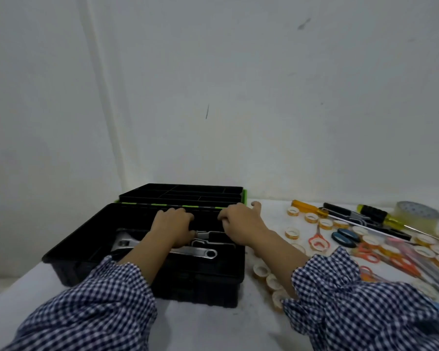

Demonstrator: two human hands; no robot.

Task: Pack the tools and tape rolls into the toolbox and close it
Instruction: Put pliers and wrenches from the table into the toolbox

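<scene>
Background: plain white wall [213, 72]. Surface: white table [208, 325].

Toolbox [213, 282]: black, open, at table centre-left. Its lid lies back behind it, green-edged, with a black divided tray [183, 193] resting on it.

Contents of toolbox: one silver wrench [203, 252], lying flat across the bottom, head to the left; one black-handled tool [213, 239] just behind it, partly hidden by the hands.

Left hand [173, 226]: inside the toolbox, above the wrench, fingers curled downward, thumb close to the black-handled tool. Whether it grips anything cannot be told.

Right hand [241, 221]: at the far right corner of the toolbox, fingers curled, thumb stuck out to the right. What it holds, if anything, cannot be told.

Both arms: blue-and-white checked sleeves [99, 305].

Unpacked items, on the table right of the toolbox:
- many small tape rolls [292, 233], scattered
- one large clear tape roll [418, 214], at the far right
- a yellow-handled screwdriver [307, 206]
- a black-and-yellow screwdriver [380, 214]
- orange scissors [317, 240]
- blue scissors [345, 236]
</scene>
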